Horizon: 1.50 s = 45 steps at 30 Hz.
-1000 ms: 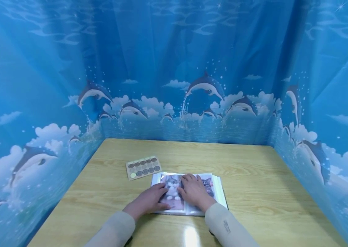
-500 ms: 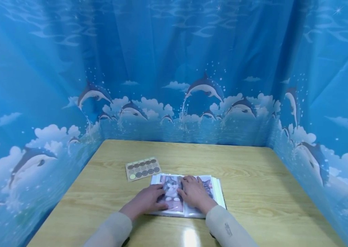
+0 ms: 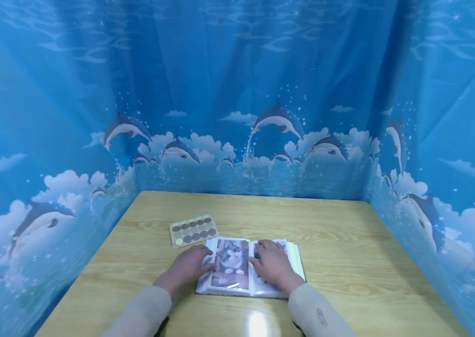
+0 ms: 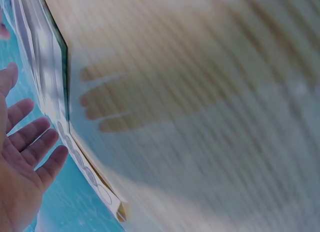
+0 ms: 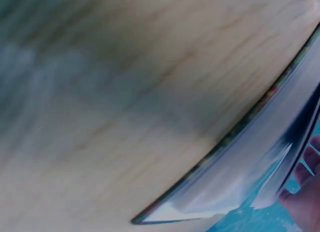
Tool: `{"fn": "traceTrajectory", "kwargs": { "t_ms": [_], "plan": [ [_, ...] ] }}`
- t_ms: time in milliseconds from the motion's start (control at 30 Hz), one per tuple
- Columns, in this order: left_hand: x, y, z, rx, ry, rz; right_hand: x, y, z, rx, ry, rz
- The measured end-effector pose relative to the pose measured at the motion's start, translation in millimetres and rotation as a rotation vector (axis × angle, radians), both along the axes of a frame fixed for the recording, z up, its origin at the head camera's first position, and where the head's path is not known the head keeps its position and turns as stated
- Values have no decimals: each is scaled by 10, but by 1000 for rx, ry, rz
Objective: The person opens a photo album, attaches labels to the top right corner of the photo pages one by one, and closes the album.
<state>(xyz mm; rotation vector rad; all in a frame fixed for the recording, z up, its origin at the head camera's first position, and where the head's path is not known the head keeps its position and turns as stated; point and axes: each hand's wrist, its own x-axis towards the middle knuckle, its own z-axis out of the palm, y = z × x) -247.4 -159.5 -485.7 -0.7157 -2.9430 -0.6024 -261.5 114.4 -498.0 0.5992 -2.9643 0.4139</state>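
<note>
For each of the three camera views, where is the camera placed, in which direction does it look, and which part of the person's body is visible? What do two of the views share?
Head: worn on the head, looking forward and down at the table; both forearms show, left hand and right hand on the open photo album, sticker sheet beside it.
Left wrist: low by the left hand, looking across the table; fingers show.
Right wrist: low, facing the album's edge; fingertips show.
Shared: all see the album and the wooden table.

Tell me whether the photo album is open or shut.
Open: the photo album lies spread flat, cat photo showing, left hand and right hand on its pages.
</note>
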Motion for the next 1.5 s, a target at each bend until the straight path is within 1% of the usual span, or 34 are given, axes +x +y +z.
{"fn": "traceTrajectory", "kwargs": {
  "t_ms": [100,233,300,433,500,633,733,867,1000,1200,1367,1500],
  "plan": [
    [-46,-40,9,-2,-17,67,10,67,-12,-19,25,-14],
    [-96,-97,7,-16,-18,137,31,158,-12,-45,41,-32],
    [-110,-127,-1,-12,-15,170,41,207,-13,-51,50,-42],
    [-130,-178,15,20,-32,232,56,305,-22,-50,61,-80],
    [-148,-213,24,15,-31,255,68,352,-23,-58,61,-98],
    [-191,-307,16,-3,-19,297,103,426,14,-102,46,-134],
    [-226,-383,-6,-3,-17,334,126,476,49,-127,15,-169],
    [-270,-460,-24,3,-39,398,147,542,70,-132,-11,-201],
    [-307,-504,-15,23,-71,456,168,592,67,-134,-11,-210],
    [-366,-552,4,40,-86,501,199,598,47,-186,-9,-219],
    [-399,-609,31,95,-127,557,222,571,33,-199,37,-190],
    [-439,-649,55,113,-144,579,237,553,28,-205,53,-177]
  ]
}}
